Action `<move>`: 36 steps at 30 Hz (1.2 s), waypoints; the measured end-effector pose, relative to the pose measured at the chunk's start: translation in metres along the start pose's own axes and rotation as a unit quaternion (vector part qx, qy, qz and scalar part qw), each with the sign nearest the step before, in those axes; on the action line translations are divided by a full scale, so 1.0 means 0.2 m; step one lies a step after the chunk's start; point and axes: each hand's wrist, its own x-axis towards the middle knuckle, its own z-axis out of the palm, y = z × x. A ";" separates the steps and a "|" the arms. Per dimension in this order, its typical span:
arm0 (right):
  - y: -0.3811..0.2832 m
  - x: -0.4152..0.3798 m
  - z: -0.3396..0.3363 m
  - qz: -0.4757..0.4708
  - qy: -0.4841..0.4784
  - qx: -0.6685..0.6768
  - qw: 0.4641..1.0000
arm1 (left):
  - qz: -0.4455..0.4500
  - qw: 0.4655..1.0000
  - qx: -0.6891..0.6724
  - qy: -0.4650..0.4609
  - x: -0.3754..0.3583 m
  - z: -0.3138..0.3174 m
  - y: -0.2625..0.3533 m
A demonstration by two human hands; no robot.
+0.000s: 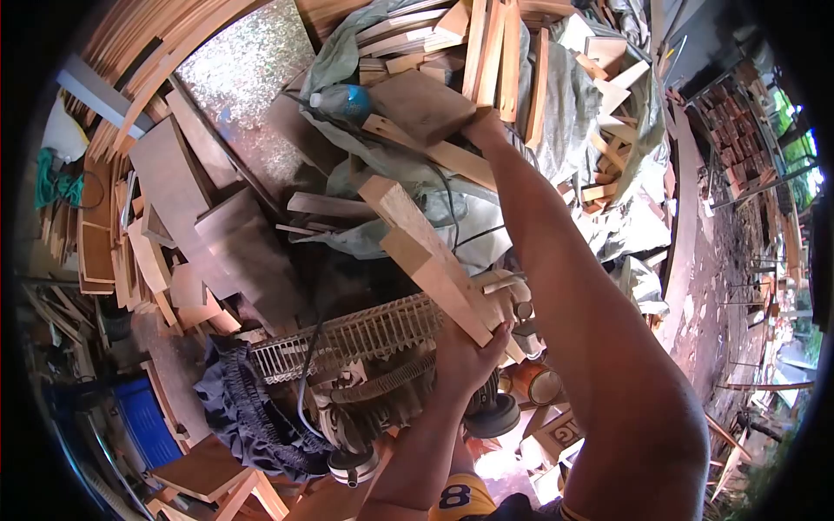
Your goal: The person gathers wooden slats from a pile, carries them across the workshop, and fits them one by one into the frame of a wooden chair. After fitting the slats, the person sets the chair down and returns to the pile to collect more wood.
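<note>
My left hand (pixel 469 356) is closed around the lower end of some light wood blocks (pixel 439 282), which slant up and to the left. Farther out, my right hand (pixel 485 128) grips the right corner of a flat brown wooden board (pixel 417 104); most of its fingers are hidden. That board lies over a heap of wood offcuts (pixel 491 61) in grey-green sacking (pixel 556 108). Beside the board's left edge is a plastic bottle (pixel 343 102) with a blue label. Just left of my left hand stands a dusty machine with a slatted metal grille (pixel 347 339).
A dark cable (pixel 447 187) runs across the sacking. Wooden panels (pixel 178 200) lean at the left, near a dark gathered cloth (pixel 252 408) and a blue bin (pixel 149 421). Sawdust covers a surface (pixel 252 69) at the upper left. Stacked bricks (pixel 743 130) stand far right.
</note>
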 end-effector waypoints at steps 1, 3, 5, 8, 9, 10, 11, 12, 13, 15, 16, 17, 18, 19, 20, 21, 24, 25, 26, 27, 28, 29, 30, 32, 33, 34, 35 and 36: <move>0.04 0.04 0.00 0.007 -0.007 0.076 0.997 | -0.002 1.000 -0.001 0.000 -0.01 0.00 0.00; -0.02 -0.11 -0.17 0.038 -0.053 0.207 0.976 | -0.025 1.000 -0.003 0.000 0.00 0.01 -0.02; -0.05 -0.29 -0.32 0.068 -0.108 0.400 0.908 | -0.042 0.999 -0.029 -0.001 0.00 0.01 -0.03; 0.08 -0.54 -0.54 0.066 -0.204 0.569 0.794 | -0.059 0.996 -0.061 0.009 -0.01 0.03 -0.07; 0.20 -0.60 -0.60 -0.013 -0.275 0.572 0.773 | -0.060 0.996 -0.066 0.024 -0.01 0.05 -0.10; 0.16 -0.85 -0.69 0.027 -0.201 0.576 0.792 | -0.068 0.996 -0.040 0.030 -0.02 0.06 -0.14; 0.26 -1.00 -0.74 -0.003 -0.205 0.532 0.822 | -0.066 0.997 -0.040 0.025 -0.01 0.05 -0.15; 0.24 -1.22 -0.82 0.038 -0.156 0.466 0.870 | -0.067 0.997 -0.041 0.026 0.00 0.05 -0.14; 0.26 -1.37 -0.93 0.030 -0.186 0.248 0.950 | -0.071 0.996 -0.042 0.027 0.00 0.05 -0.11; 0.49 -1.59 -0.96 -0.037 -0.288 0.432 0.854 | -0.064 0.997 -0.044 0.013 0.01 0.03 -0.07; 0.49 -1.71 -1.01 -0.054 -0.281 0.413 0.865 | -0.050 0.992 -0.112 -0.002 0.01 0.03 -0.09; 0.52 -1.78 -1.05 -0.057 -0.274 0.312 0.908 | -0.034 0.983 -0.180 -0.015 0.00 0.03 -0.11; 0.53 -1.87 -1.04 -0.063 -0.266 0.256 0.927 | -0.033 0.984 -0.176 -0.018 -0.02 0.02 -0.10; 0.52 -1.96 -1.03 -0.066 -0.257 0.197 0.944 | -0.061 0.967 -0.246 -0.035 -0.05 0.03 -0.08; 0.49 -2.03 -1.02 -0.084 -0.237 0.181 0.951 | -0.088 0.944 -0.315 -0.050 -0.07 0.04 -0.06; 0.44 -2.11 -1.03 -0.098 -0.218 0.164 0.957 | -0.093 0.944 -0.313 -0.054 -0.12 0.06 -0.02; 0.39 -2.24 -1.06 -0.069 -0.242 0.148 0.956 | -0.173 0.863 -0.472 -0.039 -0.25 0.11 0.09; 0.40 -2.26 -1.07 -0.073 -0.232 0.121 0.962 | -0.185 0.851 -0.489 -0.056 -0.29 0.13 0.11; 0.40 -2.28 -1.08 -0.063 -0.218 0.110 0.968 | -0.196 0.838 -0.504 -0.072 -0.32 0.14 0.12; 0.45 -2.30 -1.05 -0.040 -0.192 0.166 0.966 | -0.202 0.839 -0.500 -0.069 -0.34 0.17 0.12; 0.44 -2.33 -1.08 -0.039 -0.197 0.178 0.963 | -0.201 0.838 -0.496 -0.104 -0.37 0.18 0.12; 0.43 -2.34 -1.12 -0.041 -0.198 0.188 0.961 | -0.195 0.835 -0.494 -0.143 -0.38 0.21 0.13; 0.44 -2.35 -1.17 -0.040 -0.197 0.189 0.961 | -0.186 0.851 -0.467 -0.152 -0.40 0.23 0.17; 0.47 -2.41 -1.23 -0.092 -0.219 0.223 0.945 | -0.166 0.853 -0.463 -0.175 -0.45 0.27 0.25; 0.47 -2.42 -1.26 -0.091 -0.216 0.223 0.946 | -0.140 0.853 -0.463 -0.197 -0.46 0.29 0.29; 0.48 -2.45 -1.29 -0.055 -0.229 0.209 0.949 | -0.142 0.851 -0.463 -0.202 -0.48 0.32 0.31; 0.51 -2.48 -1.33 -0.019 -0.242 0.193 0.951 | -0.153 0.831 -0.486 -0.224 -0.51 0.35 0.31; 0.55 -2.51 -1.34 -0.003 -0.235 0.209 0.949 | -0.163 0.809 -0.509 -0.244 -0.54 0.37 0.32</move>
